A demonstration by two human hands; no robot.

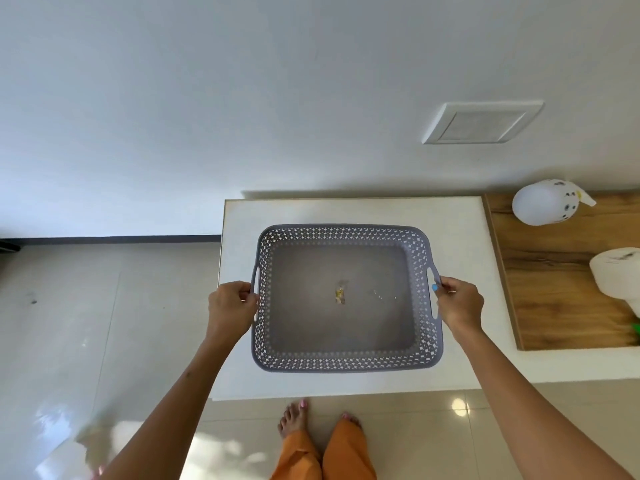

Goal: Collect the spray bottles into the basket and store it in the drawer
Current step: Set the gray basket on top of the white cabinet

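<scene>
A grey perforated plastic basket [346, 365] sits on the white cabinet top [457, 216], seen from above. Only a small scrap lies on its floor. My left hand [232, 306] grips the basket's left handle and my right hand [459, 306] grips its right handle. At the far right, a white spray bottle [543, 202] lies on a wooden surface [547, 289]. A second white bottle [616, 275] is cut off by the frame's right edge, with a bit of green [635, 329] below it.
A white wall with a square switch plate [481, 123] rises behind the cabinet. Glossy floor tiles [86, 323] spread to the left and in front. My bare feet and orange trousers [322, 455] stand close to the cabinet's front edge.
</scene>
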